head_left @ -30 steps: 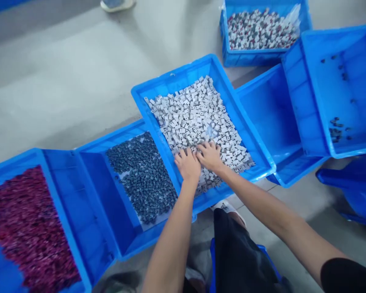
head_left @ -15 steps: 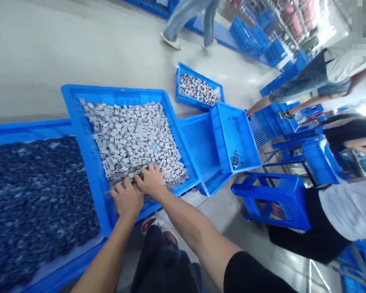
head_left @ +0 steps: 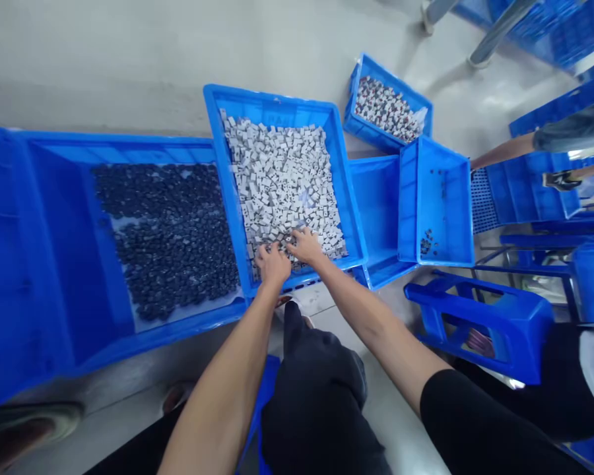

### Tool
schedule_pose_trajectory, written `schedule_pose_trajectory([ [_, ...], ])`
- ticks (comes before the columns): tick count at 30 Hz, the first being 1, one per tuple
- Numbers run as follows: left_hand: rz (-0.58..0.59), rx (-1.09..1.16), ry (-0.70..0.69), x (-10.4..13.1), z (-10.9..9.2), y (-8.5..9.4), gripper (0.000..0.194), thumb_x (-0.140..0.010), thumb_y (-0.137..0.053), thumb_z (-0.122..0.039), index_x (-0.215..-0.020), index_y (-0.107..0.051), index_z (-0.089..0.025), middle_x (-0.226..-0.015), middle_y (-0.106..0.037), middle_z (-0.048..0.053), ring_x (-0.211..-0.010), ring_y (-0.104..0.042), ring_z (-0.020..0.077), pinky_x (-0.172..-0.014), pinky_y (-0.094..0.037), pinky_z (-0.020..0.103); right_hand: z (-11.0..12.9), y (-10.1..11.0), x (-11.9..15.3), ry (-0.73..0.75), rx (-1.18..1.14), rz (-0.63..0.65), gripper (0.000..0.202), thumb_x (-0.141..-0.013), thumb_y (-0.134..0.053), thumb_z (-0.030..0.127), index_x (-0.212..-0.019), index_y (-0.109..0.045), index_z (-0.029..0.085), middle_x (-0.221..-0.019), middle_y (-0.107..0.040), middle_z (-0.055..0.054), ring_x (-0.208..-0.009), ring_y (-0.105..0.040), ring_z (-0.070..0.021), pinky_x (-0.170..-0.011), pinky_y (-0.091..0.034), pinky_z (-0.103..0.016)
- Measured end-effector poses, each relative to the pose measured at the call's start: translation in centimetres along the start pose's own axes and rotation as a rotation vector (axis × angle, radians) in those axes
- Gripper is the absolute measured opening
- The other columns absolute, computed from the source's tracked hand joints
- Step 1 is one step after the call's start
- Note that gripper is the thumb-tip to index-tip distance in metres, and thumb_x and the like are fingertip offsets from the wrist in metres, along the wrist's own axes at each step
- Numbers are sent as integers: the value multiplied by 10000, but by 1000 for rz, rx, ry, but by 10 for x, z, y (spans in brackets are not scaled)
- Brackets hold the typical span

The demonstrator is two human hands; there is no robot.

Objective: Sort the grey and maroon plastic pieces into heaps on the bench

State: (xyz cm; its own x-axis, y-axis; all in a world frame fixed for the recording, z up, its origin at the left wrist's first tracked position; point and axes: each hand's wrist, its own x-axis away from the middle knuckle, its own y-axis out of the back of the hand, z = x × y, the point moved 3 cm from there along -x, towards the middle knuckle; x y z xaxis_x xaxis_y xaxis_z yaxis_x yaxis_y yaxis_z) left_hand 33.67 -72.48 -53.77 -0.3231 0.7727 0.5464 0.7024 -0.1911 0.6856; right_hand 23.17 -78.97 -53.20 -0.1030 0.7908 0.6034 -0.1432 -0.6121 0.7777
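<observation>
A shallow blue tray (head_left: pixel 352 191) holds a wide layer of small white plastic pieces (head_left: pixel 277 178). My left hand (head_left: pixel 275 265) is at the tray's near side, its bent fingers closed over some of the pieces. Just to its right and slightly farther in, my right hand (head_left: pixel 307 246) also has curled fingers down among them. The two hands almost touch at the fingertips. What exactly lies under the fingers is partly hidden.
A blue bin (head_left: pixel 178 323) of dark pieces (head_left: pixel 178 244) adjoins the tray on the left. To the right are a nearly bare blue crate (head_left: pixel 445 198), a small crate (head_left: pixel 393 132) of mixed pieces and a blue stool (head_left: pixel 480 323). People's legs show beyond.
The view has swung left, so the tray and hands appear farther right and higher. Both hands stay at the tray's near side among the white pieces. A walking person's legs have shifted right.
</observation>
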Motion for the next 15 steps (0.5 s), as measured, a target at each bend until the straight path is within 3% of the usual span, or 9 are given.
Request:
schedule_pose_trajectory([
  [5,25,25,35,2,0,-5,499,-1089,-473,-203,-1542,-680,-175,-1591,-567,281,-1461,-612,439,-1273,-460,600,-1,-3,-7,-33,14,-21,558,-1079,-519,555,-1539,-690,290,-1720,-528,-155,-1525,-521,-456,-1103,-570,-583],
  [11,50,41,-4,12,0,-9,600,-936,-688,-191,-1535,-660,-181,-1808,-389,263,-1592,-499,480,-1290,-464,589,-1,-1,-22,38,35,-2,477,-1110,-462,482,-1294,-820,226,-1429,-766,-168,-1419,-622,-407,-1227,-463,-585],
  [13,53,39,-2,10,0,-9,541,-963,-654,-212,-1503,-675,-185,-1848,-361,248,-1616,-483,465,-1310,-442,590,0,-4,-21,67,35,-4,455,-1117,-459,440,-1272,-823,216,-1382,-787,-172,-1413,-629,-383,-1271,-414,-588],
  [15,64,36,-10,6,0,-8,462,-1011,-581,-218,-1457,-697,-199,-1825,-436,222,-1620,-498,418,-1327,-427,565,0,-10,-15,77,26,-16,449,-1125,-453,419,-1321,-805,221,-1426,-766,-179,-1443,-607,-374,-1272,-409,-596],
])
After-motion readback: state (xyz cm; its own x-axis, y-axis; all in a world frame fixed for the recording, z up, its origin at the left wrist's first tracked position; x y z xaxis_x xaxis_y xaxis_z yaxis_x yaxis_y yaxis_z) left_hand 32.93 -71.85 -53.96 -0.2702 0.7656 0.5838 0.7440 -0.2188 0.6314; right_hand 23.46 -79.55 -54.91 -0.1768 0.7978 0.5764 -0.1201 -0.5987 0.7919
